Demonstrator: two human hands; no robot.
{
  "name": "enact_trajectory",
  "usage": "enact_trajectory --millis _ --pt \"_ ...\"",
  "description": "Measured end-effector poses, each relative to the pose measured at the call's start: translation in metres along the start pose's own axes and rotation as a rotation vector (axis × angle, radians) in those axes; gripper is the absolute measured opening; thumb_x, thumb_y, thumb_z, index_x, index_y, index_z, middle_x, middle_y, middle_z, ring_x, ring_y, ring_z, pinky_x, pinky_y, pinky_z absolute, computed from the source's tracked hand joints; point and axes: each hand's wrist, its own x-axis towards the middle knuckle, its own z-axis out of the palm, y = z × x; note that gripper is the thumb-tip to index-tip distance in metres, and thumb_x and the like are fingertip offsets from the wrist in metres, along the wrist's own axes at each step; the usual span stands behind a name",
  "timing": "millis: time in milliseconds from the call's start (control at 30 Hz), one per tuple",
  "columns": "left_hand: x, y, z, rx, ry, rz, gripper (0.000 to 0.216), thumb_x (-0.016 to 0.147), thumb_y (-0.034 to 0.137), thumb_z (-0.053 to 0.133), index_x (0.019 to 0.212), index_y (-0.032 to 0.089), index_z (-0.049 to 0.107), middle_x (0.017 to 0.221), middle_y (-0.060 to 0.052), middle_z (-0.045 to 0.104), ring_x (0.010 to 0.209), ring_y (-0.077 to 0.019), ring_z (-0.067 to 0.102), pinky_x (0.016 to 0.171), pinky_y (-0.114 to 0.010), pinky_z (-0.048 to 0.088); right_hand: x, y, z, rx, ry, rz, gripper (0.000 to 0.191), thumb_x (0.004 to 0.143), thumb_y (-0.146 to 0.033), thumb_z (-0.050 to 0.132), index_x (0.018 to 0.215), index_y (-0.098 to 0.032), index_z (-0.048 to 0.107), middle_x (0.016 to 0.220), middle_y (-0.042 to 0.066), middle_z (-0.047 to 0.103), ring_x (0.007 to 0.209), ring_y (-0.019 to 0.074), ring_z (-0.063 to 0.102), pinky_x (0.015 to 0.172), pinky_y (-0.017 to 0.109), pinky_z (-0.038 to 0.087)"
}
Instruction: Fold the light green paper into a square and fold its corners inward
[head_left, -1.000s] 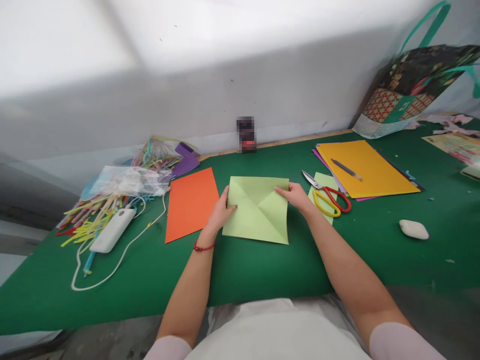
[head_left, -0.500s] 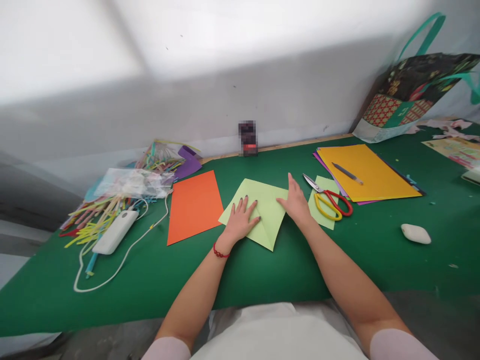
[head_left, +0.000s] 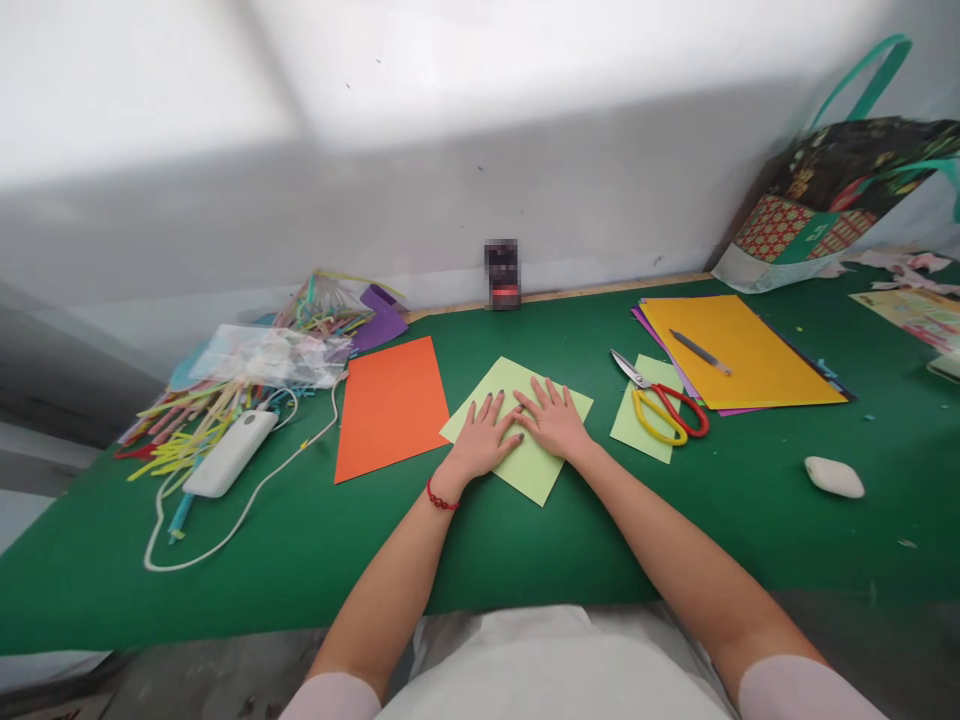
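Everything is placed from the pale green sheet [head_left: 538, 476], which lies on the green tabletop [head_left: 525, 570] with one corner pointing toward the person. Farthest to its left is a heap of coloured strips [head_left: 169, 455], with a white power bank [head_left: 231, 455] resting at the heap's near side and a white cable [head_left: 174, 570] looping round toward the sheet. Left of the sheet and farther back are a clear plastic bag [head_left: 274, 355] and a curled purple piece [head_left: 382, 320]. Just beside the sheet, an orange sheet [head_left: 394, 410] reaches under its left corner.

On the sheet's left half the left hand [head_left: 480, 440] lies flat, fingers spread; a red bracelet [head_left: 442, 498] circles that wrist. Behind the sheet, a blurred dark object [head_left: 502, 275] stands by the wall. On the sheet's right half the right hand [head_left: 555, 420] lies palm down, fingers fanned; the two hands come together near its middle, neither clamped on anything.

Right of the sheet, scissors [head_left: 643, 383] lie partly over a smaller green piece [head_left: 628, 425]. Farther right are a yellow-topped paper stack [head_left: 757, 365] bearing a pen [head_left: 699, 351], a patterned bag [head_left: 799, 225] farther back, and a rounded white object [head_left: 834, 477] nearer the person.
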Motion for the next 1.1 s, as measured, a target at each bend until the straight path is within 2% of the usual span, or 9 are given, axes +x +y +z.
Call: enact_trajectory --millis 200,400,567,633,733,767,833,967,1100 --pt "-0.002 0.001 0.000 0.026 0.004 0.005 0.056 0.091 0.049 0.037 0.142 0.025 0.036 0.155 -0.009 0.021 0.143 -0.0291 0.014 0.115 -0.053 0.009 -0.002 0.004 -0.001 -0.037 -0.032 -0.007 0.059 0.094 -0.056 0.020 0.147 -0.031 0.024 0.157 0.004 0.011 0.144 0.0267 0.006 0.114 0.050 0.007" --pt "-0.010 0.007 -0.009 0.010 0.072 -0.044 0.051 0.090 0.040 0.042 0.137 0.019 0.041 0.152 -0.014 0.027 0.141 -0.0294 0.020 0.114 -0.054 0.013 -0.010 0.006 0.000 -0.028 0.010 -0.006 0.058 0.094 -0.056 0.018 0.146 -0.032 0.027 0.156 0.005 0.014 0.143 0.0273 0.008 0.114 0.051 0.009" --pt "-0.037 0.014 -0.021 0.021 -0.053 0.137 0.040 0.093 0.025 0.036 0.131 0.022 0.049 0.144 -0.011 0.043 0.135 -0.0254 0.035 0.113 -0.048 0.021 -0.026 0.011 -0.001 0.007 -0.017 -0.032 0.058 0.093 -0.056 0.024 0.145 -0.031 0.029 0.156 0.005 0.013 0.143 0.0269 0.008 0.114 0.050 0.009" --pt "-0.050 0.013 -0.022 0.010 -0.100 0.175 0.041 0.092 0.031 0.043 0.132 0.025 0.048 0.147 -0.010 0.040 0.137 -0.0266 0.033 0.112 -0.047 0.022 -0.033 0.014 -0.001 0.020 -0.017 -0.048 0.057 0.093 -0.055 0.026 0.145 -0.032 0.029 0.156 0.004 0.014 0.143 0.0264 0.009 0.115 0.051 0.009" --pt "-0.064 0.011 -0.021 -0.038 -0.165 0.261 0.064 0.078 0.047 0.064 0.136 0.029 0.043 0.151 -0.010 0.032 0.139 -0.0291 0.027 0.113 -0.049 0.020 -0.039 0.015 0.003 0.025 0.006 -0.030 0.056 0.093 -0.055 0.026 0.145 -0.032 0.031 0.156 0.003 0.014 0.143 0.0273 0.009 0.114 0.053 0.009" --pt "-0.065 0.010 -0.020 -0.055 -0.165 0.283 0.068 0.075 0.049 0.067 0.136 0.029 0.043 0.150 -0.010 0.033 0.139 -0.0291 0.027 0.114 -0.049 0.019 -0.040 0.015 0.005 0.025 0.015 -0.016 0.056 0.093 -0.054 0.026 0.144 -0.032 0.031 0.156 0.003 0.014 0.143 0.0277 0.009 0.114 0.053 0.009" --pt "-0.066 0.010 -0.018 -0.080 -0.129 0.308 0.064 0.076 0.047 0.066 0.134 0.028 0.046 0.147 -0.010 0.039 0.137 -0.0280 0.032 0.114 -0.050 0.019 -0.039 0.013 0.007 0.027 0.031 0.004 0.056 0.093 -0.052 0.027 0.144 -0.030 0.032 0.156 0.005 0.015 0.143 0.0284 0.009 0.114 0.054 0.009" --pt "-0.061 0.010 -0.012 -0.157 -0.037 0.333 0.032 0.091 0.032 0.049 0.121 0.028 0.058 0.135 -0.007 0.055 0.126 -0.0232 0.049 0.112 -0.047 0.028 -0.032 0.013 0.006 0.107 0.115 -0.018 0.050 0.094 -0.042 0.031 0.139 -0.025 0.043 0.154 0.007 0.024 0.142 0.0276 0.016 0.113 0.053 0.013" --pt "-0.062 0.007 -0.007 -0.277 -0.007 0.287 0.030 0.093 0.027 0.044 0.116 0.031 0.063 0.128 -0.003 0.061 0.123 -0.0203 0.053 0.110 -0.045 0.032 -0.036 0.025 -0.004 0.339 0.268 -0.210 0.045 0.091 -0.019 0.028 0.126 -0.023 0.056 0.143 0.006 0.045 0.134 0.0207 0.037 0.109 0.044 0.032"
